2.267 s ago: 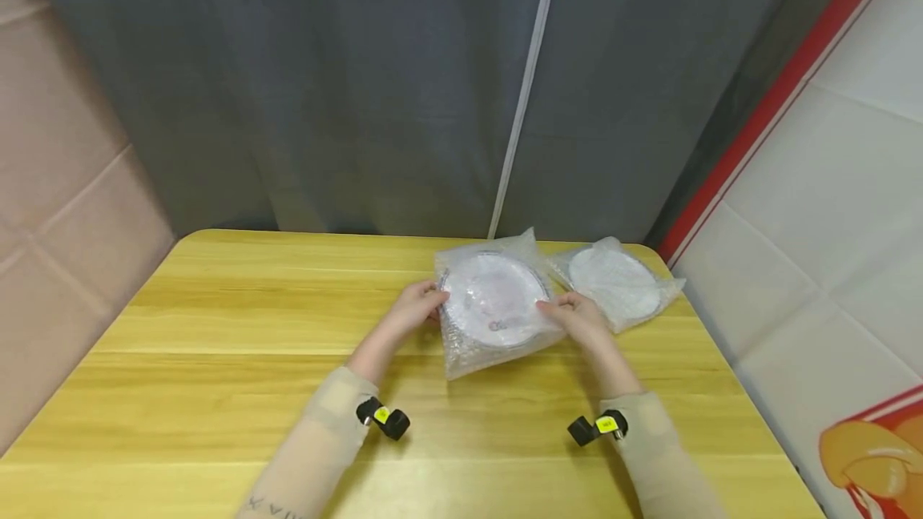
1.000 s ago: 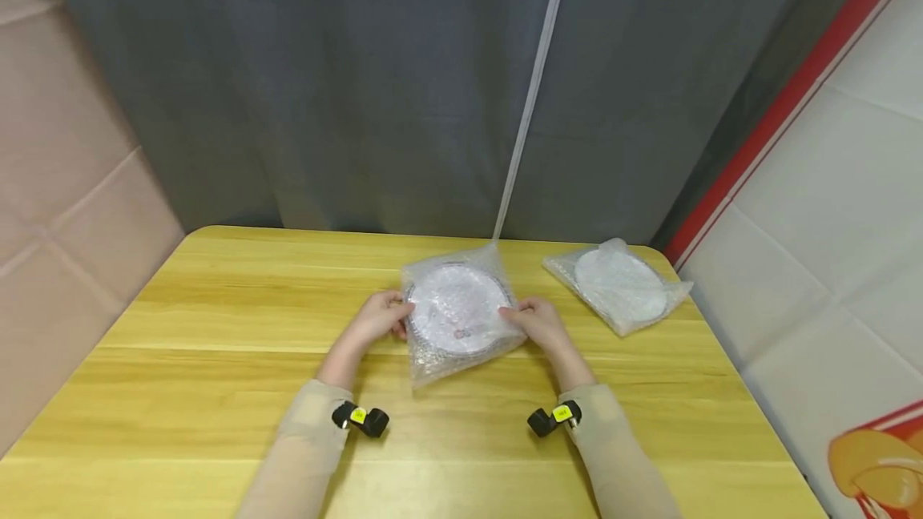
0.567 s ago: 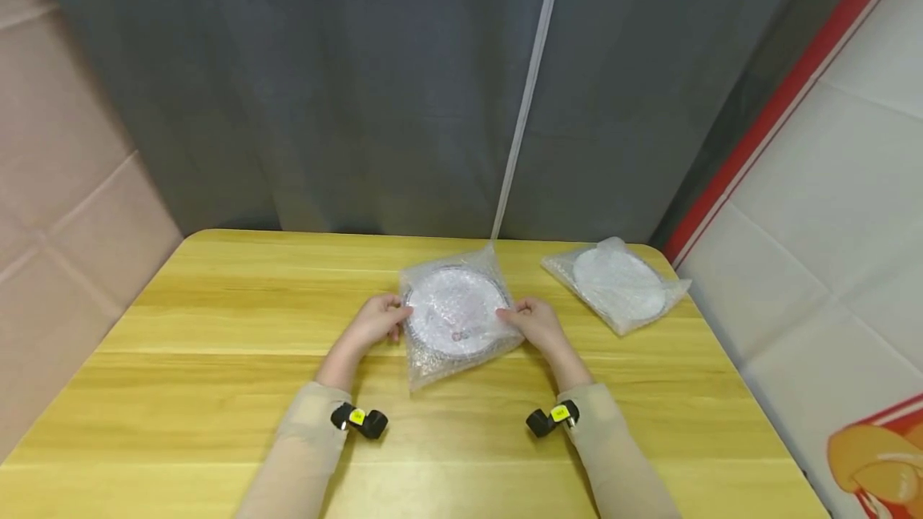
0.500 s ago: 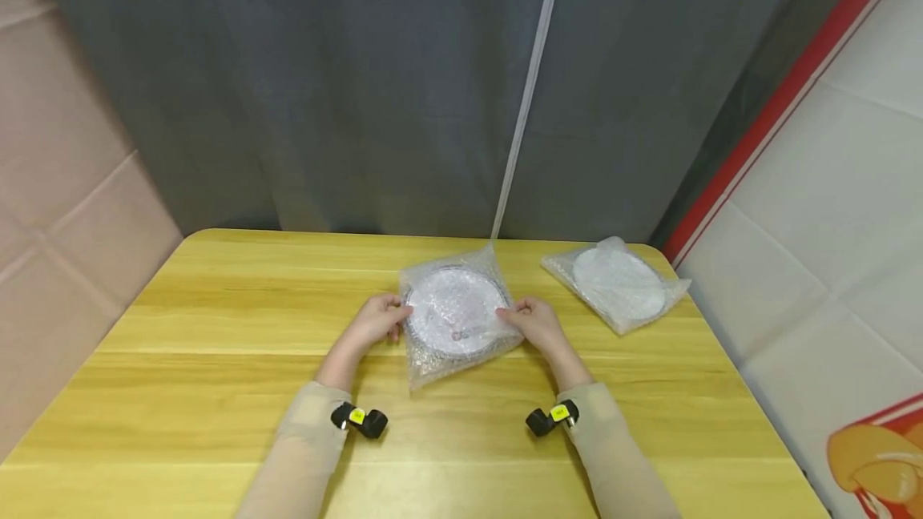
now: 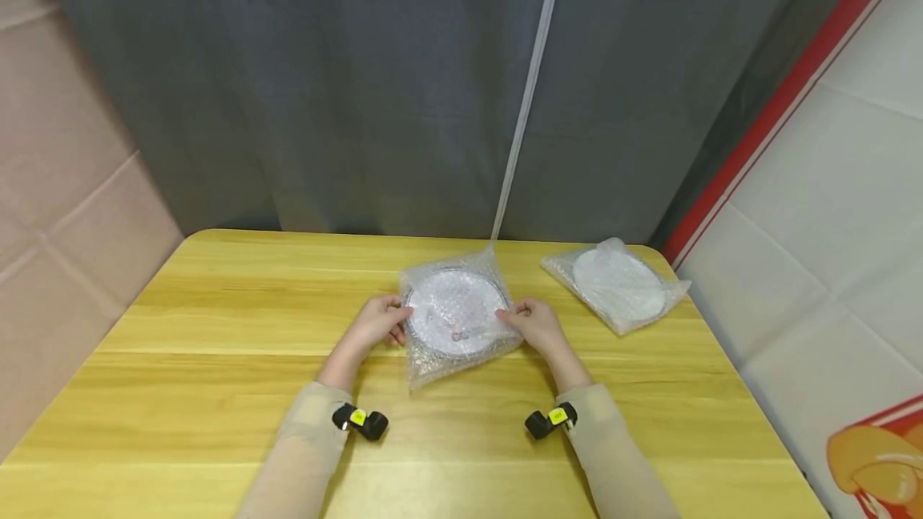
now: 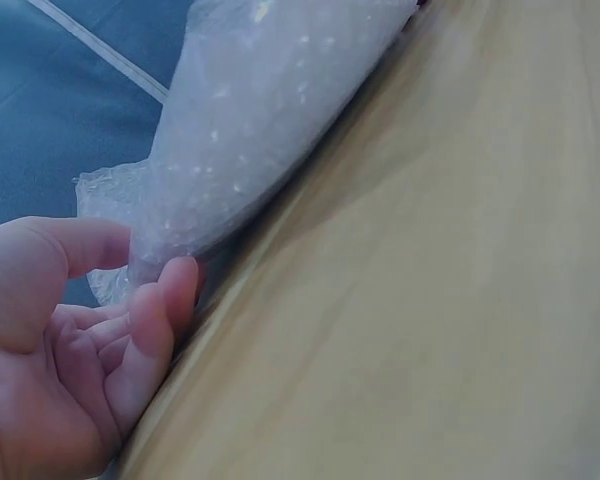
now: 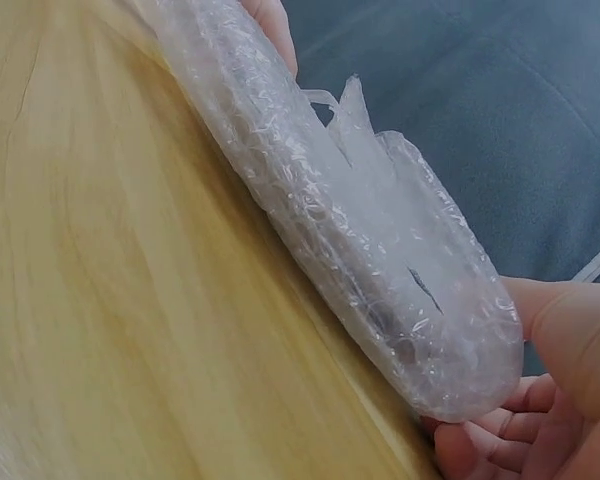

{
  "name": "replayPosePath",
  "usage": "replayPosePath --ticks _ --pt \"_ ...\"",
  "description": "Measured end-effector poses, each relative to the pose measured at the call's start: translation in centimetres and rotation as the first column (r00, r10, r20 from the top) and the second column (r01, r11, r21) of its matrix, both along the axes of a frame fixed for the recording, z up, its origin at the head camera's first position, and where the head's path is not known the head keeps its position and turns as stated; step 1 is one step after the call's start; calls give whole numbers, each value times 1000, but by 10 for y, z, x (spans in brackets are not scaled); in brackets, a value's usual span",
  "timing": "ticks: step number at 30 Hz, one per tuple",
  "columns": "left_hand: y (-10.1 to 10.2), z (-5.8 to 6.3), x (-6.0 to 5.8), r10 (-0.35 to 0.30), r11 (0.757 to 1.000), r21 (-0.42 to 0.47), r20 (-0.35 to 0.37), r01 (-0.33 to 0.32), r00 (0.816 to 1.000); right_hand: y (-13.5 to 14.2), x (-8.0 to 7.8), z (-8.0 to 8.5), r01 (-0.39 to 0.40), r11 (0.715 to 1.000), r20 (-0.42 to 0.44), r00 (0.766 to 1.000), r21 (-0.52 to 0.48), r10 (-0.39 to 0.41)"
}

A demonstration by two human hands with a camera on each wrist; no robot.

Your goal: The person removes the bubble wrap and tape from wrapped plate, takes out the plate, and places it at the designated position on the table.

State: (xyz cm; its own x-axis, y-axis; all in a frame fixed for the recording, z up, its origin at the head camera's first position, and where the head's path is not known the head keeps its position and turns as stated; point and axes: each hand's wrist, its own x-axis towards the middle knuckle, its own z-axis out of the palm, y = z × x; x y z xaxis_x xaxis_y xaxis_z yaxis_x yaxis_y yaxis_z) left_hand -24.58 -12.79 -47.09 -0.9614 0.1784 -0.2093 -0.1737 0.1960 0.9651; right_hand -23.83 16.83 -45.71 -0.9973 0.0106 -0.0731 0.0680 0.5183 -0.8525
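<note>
I have the near package [image 5: 441,291] between my two hands, in the middle of the table [image 5: 238,327], with 12 o'clock straight ahead of me. My left hand [image 5: 376,319] pinches its 9 o'clock edge, thumb on top and fingers curled at the rim, only a little apart. My right hand [image 5: 537,323] does the same at about 3 o'clock, thumb over the face and fingers tucked round the edge.

What seems done: the other package [image 5: 620,283] lies flat by the far corner, between 2 and 3 o'clock from mine, with no hand on it. The near one is low over the wood; whether it rests fully on the table I can't tell.

What is left, as I judge it: letting go of this package, once it sits where I want it. Neither is unwrapped; bubble wrap [image 7: 330,230] covers the round white thing [image 5: 457,307] in mine, and a similar round shape shows in the other. A dark slit-like mark shows in the wrap near my right thumb; whether it is a tear, I can't tell.
</note>
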Motion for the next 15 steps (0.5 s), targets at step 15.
replayPosePath --ticks 15 --pt "-2 -4 -2 -7 1000 8 1 7 1000 3 2 6 -45 991 -18 999 126 48"
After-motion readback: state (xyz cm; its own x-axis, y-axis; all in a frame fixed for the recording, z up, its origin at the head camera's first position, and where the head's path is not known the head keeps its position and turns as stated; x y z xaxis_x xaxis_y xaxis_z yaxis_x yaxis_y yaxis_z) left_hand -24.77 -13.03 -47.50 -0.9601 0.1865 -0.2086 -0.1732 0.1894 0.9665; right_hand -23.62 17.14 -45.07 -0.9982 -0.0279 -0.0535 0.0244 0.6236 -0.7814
